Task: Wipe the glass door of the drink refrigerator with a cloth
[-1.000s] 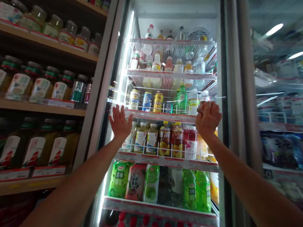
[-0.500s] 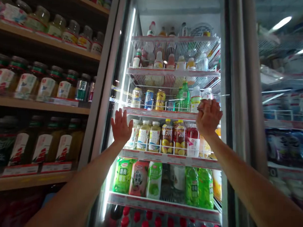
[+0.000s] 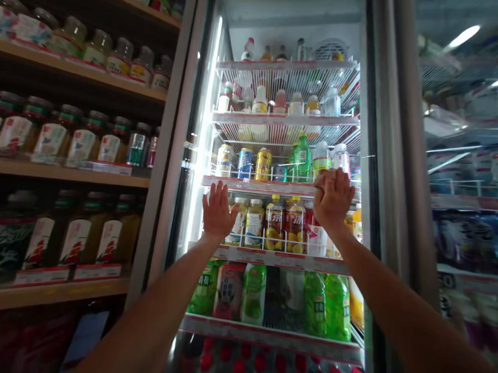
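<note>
My left hand (image 3: 219,211) is raised flat with its fingers up and spread, in front of the glass door (image 3: 291,16) of a drinks fridge. Whether its palm touches the glass, I cannot tell. Farther right, my right hand (image 3: 333,203) presses a small crumpled brownish cloth (image 3: 320,181) toward the door, level with the shelf edge of cans and bottles. Most of the cloth is hidden under the fingers. Behind the glass, brown tea bottles (image 3: 274,223) stand between the two hands, and a green bottle (image 3: 303,158) shows just above them.
Wooden shelves (image 3: 70,172) with rows of jars and bottles stand at the left. The fridge's metal frame (image 3: 401,159) runs upright at the right, beside another glass front with packaged goods (image 3: 463,237). Red-capped bottles (image 3: 238,368) fill the fridge bottom.
My left hand has moved right across the front of the door. My right hand with the cloth has shifted slightly left and down.
</note>
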{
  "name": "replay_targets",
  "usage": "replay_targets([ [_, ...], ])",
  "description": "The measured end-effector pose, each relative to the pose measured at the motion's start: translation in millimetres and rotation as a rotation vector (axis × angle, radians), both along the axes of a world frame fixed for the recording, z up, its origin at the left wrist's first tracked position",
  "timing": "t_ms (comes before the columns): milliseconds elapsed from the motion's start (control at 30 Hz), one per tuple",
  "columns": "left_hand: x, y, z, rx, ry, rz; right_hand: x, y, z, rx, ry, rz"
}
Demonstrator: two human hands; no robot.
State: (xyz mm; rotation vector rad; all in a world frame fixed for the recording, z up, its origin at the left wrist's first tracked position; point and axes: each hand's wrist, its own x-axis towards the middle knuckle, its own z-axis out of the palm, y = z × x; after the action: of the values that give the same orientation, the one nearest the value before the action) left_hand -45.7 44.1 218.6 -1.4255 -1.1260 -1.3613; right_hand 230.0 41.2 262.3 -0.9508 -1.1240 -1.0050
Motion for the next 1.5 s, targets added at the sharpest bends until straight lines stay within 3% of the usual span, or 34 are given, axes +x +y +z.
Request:
replay_targets([
  [100,4,2,-1.5,0.026,-0.043,-0.037,-12,-1,-6.2,-0.013,-0.059,0.006],
  [200,5,3,-2.6,0.032,-0.056,-0.06,-40,-4,-29.6,-0.076,-0.477,0.01],
  [267,4,4,-3.2,0.033,-0.057,-0.054,-43,-6,-38.4,-0.094,-0.625,-0.001],
  [333,4,4,-3.6,0.036,-0.054,-0.039,-26,-5,-34.2,-0.077,-0.501,-0.021],
  [433,3,5,-3.8,0.044,-0.043,-0.032,12,-1,-13.3,-0.022,-0.061,-0.034],
  [500,3,5,-3.4,0.045,-0.044,-0.042,24,0,-4.7,-0.007,0.086,-0.027],
  [567,3,5,-2.6,0.039,-0.053,-0.055,17,-3,-8.2,-0.028,0.02,-0.024],
  [733,3,2,-1.5,0.037,-0.055,-0.082,-4,-10,-34.1,-0.128,-0.496,-0.037],
  [800,3,1,-1.9,0.048,-0.048,-0.085,11,-9,-30.0,-0.107,-0.397,-0.043],
  [900,3,2,-2.9,0.061,-0.04,-0.084,37,-4,-11.6,-0.025,-0.022,-0.036],
  [1000,3,2,-3.6,0.061,-0.045,-0.081,26,-1,-5.2,-0.004,0.069,-0.026],
  [1133,4,1,-3.7,0.05,-0.043,-0.077,-29,-5,-29.6,-0.085,-0.331,-0.02],
  [1233,4,1,-3.8,0.051,-0.046,-0.064,-41,-7,-41.7,-0.124,-0.549,-0.002],
  [1300,4,3,-4.2,0.053,-0.05,-0.064,-25,-5,-35.6,-0.101,-0.436,0.002],
  [1400,3,5,-4.8,0.056,-0.056,-0.069,4,0,-15.7,-0.004,-0.048,0.01],
  [1500,3,4,-5.0,0.053,-0.05,-0.065,-3,3,-9.7,0.035,0.065,0.029],
])
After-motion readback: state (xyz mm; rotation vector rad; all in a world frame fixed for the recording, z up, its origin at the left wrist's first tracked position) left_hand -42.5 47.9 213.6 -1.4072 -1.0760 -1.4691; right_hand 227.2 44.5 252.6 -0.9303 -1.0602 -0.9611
